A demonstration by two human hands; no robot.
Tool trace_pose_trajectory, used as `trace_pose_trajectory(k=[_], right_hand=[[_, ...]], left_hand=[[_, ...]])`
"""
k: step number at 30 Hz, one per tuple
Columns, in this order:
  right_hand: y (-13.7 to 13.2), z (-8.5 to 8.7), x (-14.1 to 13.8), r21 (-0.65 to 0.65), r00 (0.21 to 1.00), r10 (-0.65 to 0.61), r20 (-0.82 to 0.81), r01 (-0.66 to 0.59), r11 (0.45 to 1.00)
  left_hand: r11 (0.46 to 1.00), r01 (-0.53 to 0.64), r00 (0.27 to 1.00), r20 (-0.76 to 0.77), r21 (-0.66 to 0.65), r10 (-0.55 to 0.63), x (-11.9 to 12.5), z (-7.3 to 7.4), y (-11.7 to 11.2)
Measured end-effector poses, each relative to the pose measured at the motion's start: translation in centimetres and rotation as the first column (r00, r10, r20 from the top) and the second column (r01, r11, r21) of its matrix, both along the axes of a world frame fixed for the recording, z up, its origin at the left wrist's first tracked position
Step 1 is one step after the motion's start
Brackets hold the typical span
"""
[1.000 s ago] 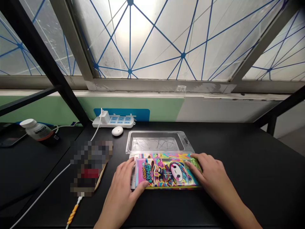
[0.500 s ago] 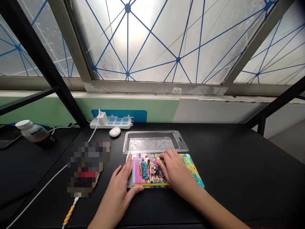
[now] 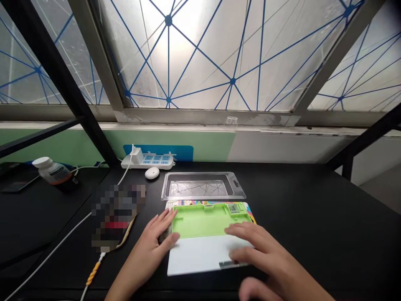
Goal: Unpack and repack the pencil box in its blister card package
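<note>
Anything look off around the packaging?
The bright green plastic tray with white panel sits off-centre on the colourful printed card, whose corner pokes out at upper right. The clear plastic blister tray above looks empty, with no visible damage.

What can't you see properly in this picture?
In the head view:
The blurred object on the table: pixelation hides what it is.
The colourful printed card: the green plastic tray covers most of it.
The small part in the tray's corner: too small to tell what it is.
The white panel's near right part: the right hand covers it.
The right arm: the bottom edge cuts it off.
</note>
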State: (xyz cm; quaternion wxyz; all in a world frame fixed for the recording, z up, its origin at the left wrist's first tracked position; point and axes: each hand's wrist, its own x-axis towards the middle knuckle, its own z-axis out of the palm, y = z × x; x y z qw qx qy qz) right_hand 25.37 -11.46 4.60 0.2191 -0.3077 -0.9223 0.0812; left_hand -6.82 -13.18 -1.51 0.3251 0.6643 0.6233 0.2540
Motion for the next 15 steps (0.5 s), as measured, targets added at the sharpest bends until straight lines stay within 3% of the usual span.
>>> trace_pose_trajectory(k=[2,5,8,11,15], right_hand=[[0.0,-1.1,2.4,-0.113,0.994,-0.088,0.072,0.096,0.989],[0.6,-4.1,5.2,-0.27,0.952,-0.274,0.135,0.302,0.914],[1.1,-6.7,6.4,-0.364,0.935,-0.332,0.127,0.355,0.861],[1.4,-7.7,6.2,-0.364,0.914,-0.405,-0.002,0.377,0.852],[1.4,-7.8,5.2,-0.345,0.814,-0.562,-0.149,0.489,0.801]], left_hand=[[1.0,-0.006,1.0,-0.007,0.005,0.006,-0.1,0.0,0.0],[0.999,-0.04,0.999,-0.015,0.029,0.041,-0.2,-0.5,-0.1],[0.996,-0.067,0.997,-0.028,0.055,0.068,-0.1,-1.1,-0.2],[0.995,-0.075,0.997,0.037,0.07,0.072,0.1,-1.2,-0.3],[0.995,-0.094,0.969,0.232,0.041,0.082,0.1,-1.0,-0.4]])
